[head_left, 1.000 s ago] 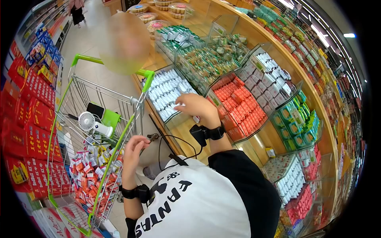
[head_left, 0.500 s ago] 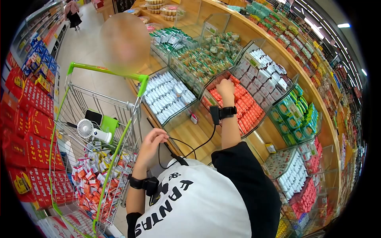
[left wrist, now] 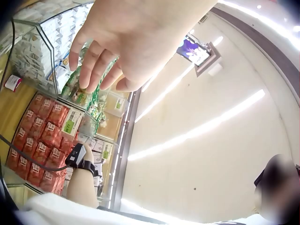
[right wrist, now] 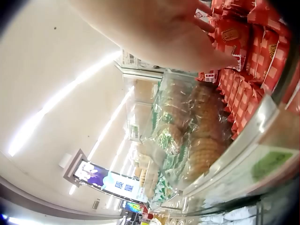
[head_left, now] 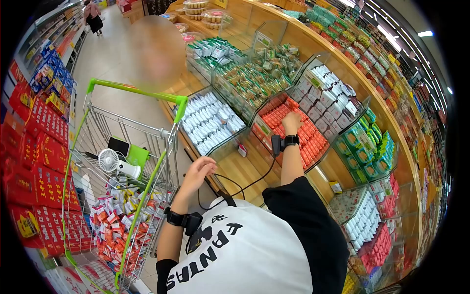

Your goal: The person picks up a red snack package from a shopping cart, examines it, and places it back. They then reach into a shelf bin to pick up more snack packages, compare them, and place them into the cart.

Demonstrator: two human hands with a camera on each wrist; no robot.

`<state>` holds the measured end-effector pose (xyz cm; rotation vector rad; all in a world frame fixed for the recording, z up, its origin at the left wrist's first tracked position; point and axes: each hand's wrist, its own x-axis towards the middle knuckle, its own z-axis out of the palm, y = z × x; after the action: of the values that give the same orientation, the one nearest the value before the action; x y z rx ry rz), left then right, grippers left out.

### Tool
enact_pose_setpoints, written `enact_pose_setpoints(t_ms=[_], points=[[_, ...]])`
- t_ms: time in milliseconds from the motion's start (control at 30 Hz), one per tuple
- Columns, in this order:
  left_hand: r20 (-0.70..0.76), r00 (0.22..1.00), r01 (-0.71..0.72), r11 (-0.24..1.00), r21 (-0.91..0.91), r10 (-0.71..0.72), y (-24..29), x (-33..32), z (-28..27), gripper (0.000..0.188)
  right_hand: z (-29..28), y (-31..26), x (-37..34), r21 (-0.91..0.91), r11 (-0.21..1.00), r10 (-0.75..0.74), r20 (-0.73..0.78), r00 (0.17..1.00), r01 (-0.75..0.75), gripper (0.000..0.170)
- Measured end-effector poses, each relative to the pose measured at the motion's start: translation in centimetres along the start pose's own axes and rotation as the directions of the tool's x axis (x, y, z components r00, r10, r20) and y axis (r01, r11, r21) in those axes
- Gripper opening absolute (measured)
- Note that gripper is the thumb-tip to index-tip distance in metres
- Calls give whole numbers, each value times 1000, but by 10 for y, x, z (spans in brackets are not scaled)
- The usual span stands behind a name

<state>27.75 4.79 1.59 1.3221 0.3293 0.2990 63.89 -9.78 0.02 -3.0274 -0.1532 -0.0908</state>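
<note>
In the head view my right hand (head_left: 292,122) is over the bin of red packets (head_left: 311,144), its fingertips down at the packets. Up close in the right wrist view, the hand (right wrist: 164,35) has its thumb against a red packet (right wrist: 232,40) and other fingers beside it; whether they pinch it cannot be made out. My left hand (head_left: 196,174) is held between the cart and the shelf, fingers loosely bent with nothing in them. The left wrist view shows that hand (left wrist: 124,44) with its fingers spread apart.
A cart (head_left: 132,88) on the left holds many loose packets (head_left: 115,225), a white fan (head_left: 108,159) and a phone (head_left: 118,146). White packets (head_left: 208,120) fill the bin left of the red ones. A dark cable (head_left: 262,179) crosses before the shelf. Someone walks far down the aisle (head_left: 93,19).
My right hand has gone from the white packets to the red ones, then slightly right and nearer me within that bin. My left hand has moved right, away from the cart.
</note>
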Motion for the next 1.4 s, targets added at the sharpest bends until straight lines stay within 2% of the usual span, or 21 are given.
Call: enact_pose_setpoints(t_ms=[400, 567, 800, 900, 967, 1100, 1200, 1233, 1300, 1333, 1367, 1400], points=[[-3, 1000, 11, 1000, -14, -12, -4, 0, -5, 16, 14, 7, 5, -45, 999, 3, -119, 993, -8, 41], [-17, 1000, 15, 999, -37, -15, -5, 0, -7, 15, 26, 12, 10, 43, 999, 27, -239, 971, -18, 39], [-19, 1000, 20, 999, -30, -21, -7, 0, -9, 15, 12, 13, 5, -8, 1000, 2, -204, 979, -4, 36], [-34, 999, 29, 999, -37, -30, -3, -2, -8, 15, -1, 12, 0, 57, 998, -8, -134, 991, 15, 34], [-39, 999, 24, 999, -36, -25, -1, -3, -7, 15, -2, 11, 2, 140, 989, -21, -245, 969, 57, 32], [-52, 998, 25, 999, -47, -28, 3, -6, -5, 15, -24, -3, -2, 209, 972, -44, -289, 956, 108, 29], [-52, 998, 18, 999, -45, -20, 2, -5, -6, 14, -43, -19, -10, 345, 888, -81, -535, 841, 304, 31], [-58, 998, 16, 999, -46, -19, 3, -5, -7, 14, -52, -27, -12, 345, 886, -86, -534, 841, 310, 31], [-33, 999, -20, 999, -29, 19, 5, -5, -7, 15, -76, -43, -19, 558, 764, -75, -421, 904, 323, 36], [-38, 999, -21, 999, -28, 20, 6, -4, -10, 15, -90, -48, -26, 621, 691, -149, -379, 913, 371, 38], [-16, 999, -35, 999, -22, 34, 5, -1, -13, 15, -99, -54, -31, 622, 688, -153, -380, 912, 374, 38], [7, 999, -49, 999, -16, 49, 6, 2, -16, 16, -107, -59, -34, 809, 440, -321, -263, 910, 390, 36]])
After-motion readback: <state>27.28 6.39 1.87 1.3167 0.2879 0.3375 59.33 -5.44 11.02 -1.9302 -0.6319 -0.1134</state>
